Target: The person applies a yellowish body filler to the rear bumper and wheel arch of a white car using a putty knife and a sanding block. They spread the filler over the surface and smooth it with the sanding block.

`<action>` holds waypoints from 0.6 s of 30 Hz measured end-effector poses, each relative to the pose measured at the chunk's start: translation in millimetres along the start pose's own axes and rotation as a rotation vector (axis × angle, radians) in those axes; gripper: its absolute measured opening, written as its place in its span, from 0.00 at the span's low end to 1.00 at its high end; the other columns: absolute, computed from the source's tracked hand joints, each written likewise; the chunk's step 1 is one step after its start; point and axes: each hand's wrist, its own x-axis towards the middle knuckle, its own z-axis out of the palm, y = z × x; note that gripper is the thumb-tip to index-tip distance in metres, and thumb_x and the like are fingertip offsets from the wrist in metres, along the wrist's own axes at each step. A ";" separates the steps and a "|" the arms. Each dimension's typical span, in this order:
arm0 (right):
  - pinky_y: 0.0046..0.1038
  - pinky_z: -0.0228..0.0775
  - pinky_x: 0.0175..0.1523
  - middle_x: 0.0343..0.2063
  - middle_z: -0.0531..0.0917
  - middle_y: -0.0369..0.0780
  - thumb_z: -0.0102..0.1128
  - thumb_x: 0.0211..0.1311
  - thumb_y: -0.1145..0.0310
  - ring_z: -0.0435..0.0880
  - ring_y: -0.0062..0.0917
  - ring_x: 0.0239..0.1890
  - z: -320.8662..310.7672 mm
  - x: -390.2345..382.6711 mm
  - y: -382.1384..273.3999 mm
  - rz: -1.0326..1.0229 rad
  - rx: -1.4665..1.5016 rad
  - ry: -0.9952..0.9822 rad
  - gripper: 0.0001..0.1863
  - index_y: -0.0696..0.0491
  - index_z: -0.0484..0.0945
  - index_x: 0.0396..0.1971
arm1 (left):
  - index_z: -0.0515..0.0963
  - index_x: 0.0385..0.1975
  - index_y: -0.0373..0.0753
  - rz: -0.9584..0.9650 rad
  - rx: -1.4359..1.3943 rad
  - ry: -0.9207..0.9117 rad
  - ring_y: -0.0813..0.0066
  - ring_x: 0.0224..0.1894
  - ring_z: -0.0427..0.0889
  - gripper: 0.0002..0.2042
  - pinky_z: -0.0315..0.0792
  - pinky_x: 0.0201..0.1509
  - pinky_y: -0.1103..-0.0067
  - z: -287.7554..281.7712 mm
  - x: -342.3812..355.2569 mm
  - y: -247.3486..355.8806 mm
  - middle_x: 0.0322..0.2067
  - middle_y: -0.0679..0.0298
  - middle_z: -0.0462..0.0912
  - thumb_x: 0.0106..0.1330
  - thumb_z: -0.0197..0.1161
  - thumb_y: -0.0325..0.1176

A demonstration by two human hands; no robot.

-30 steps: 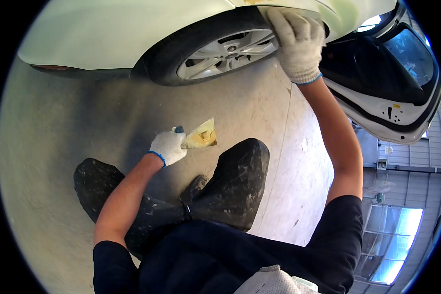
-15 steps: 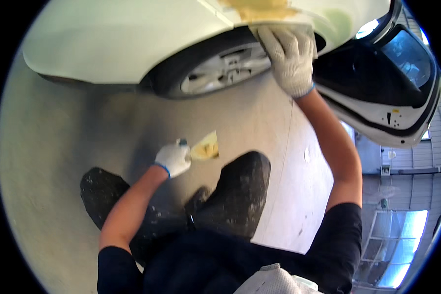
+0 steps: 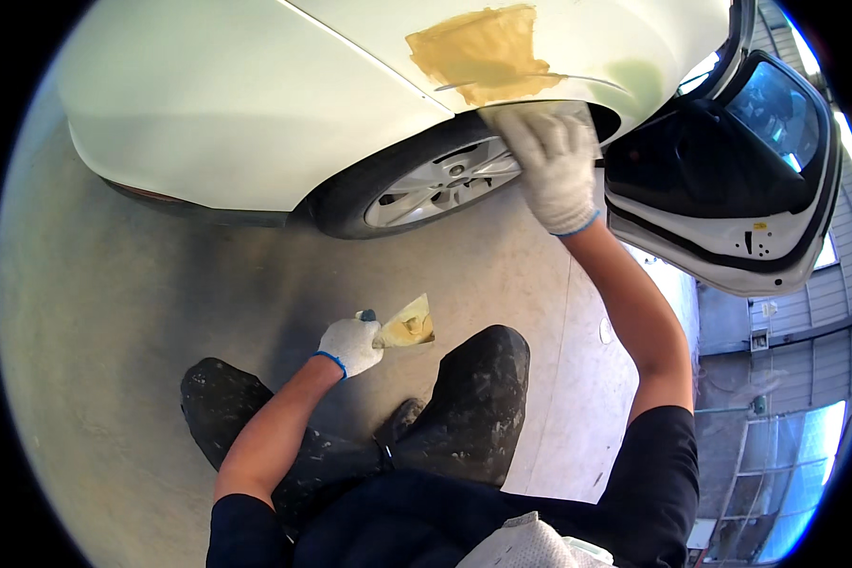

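Scraper (image 3: 415, 325), just right of left hand (image 3: 350, 346), closed round the handle (image 3: 367, 314): probably light, stiff; grasp there. Pale sheet (image 3: 580, 115) under spread right hand (image 3: 547, 170); grip unclear; likely flexible.

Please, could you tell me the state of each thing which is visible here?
Left hand: gloved, closed on the triangular scraper.
Triangular scraper: held, smeared with yellowish paste.
Right hand: gloved, blurred, holding a flat sheet by the wheel arch.
Flat sheet: partly hidden by fingers.
Yellowish patch: spread on car body, edges uneven; dryness unclear.
Wheel: mounted.
Car door: open.
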 end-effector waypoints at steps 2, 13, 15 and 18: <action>0.41 0.72 0.55 0.50 0.77 0.33 0.64 0.56 0.68 0.75 0.35 0.49 -16.0 24.4 4.9 0.018 0.007 0.096 0.27 0.39 0.80 0.59 | 0.83 0.33 0.41 -0.005 -0.007 0.027 0.43 0.35 0.87 0.12 0.80 0.41 0.53 1.5 3.1 -5.5 0.30 0.48 0.86 0.59 0.64 0.43; 0.42 0.72 0.60 0.50 0.74 0.32 0.69 0.47 0.67 0.75 0.31 0.51 14.9 40.6 -17.8 -0.149 -0.015 0.206 0.30 0.37 0.82 0.56 | 0.82 0.33 0.41 0.007 0.020 0.011 0.43 0.34 0.87 0.11 0.80 0.40 0.53 6.6 10.1 -2.0 0.29 0.48 0.86 0.58 0.64 0.42; 0.41 0.71 0.59 0.50 0.75 0.32 0.69 0.47 0.68 0.75 0.31 0.51 11.3 17.4 -13.4 -0.130 0.015 0.076 0.30 0.37 0.82 0.56 | 0.82 0.33 0.41 0.037 0.017 0.023 0.43 0.34 0.87 0.11 0.80 0.40 0.52 8.3 9.8 -1.9 0.29 0.48 0.86 0.58 0.64 0.42; 0.40 0.71 0.57 0.50 0.75 0.33 0.69 0.48 0.69 0.76 0.32 0.51 -4.1 13.2 2.5 -0.109 0.044 0.039 0.29 0.39 0.83 0.56 | 0.82 0.33 0.41 0.040 0.029 0.024 0.43 0.34 0.86 0.11 0.80 0.39 0.52 7.1 8.7 -3.5 0.29 0.49 0.86 0.58 0.64 0.42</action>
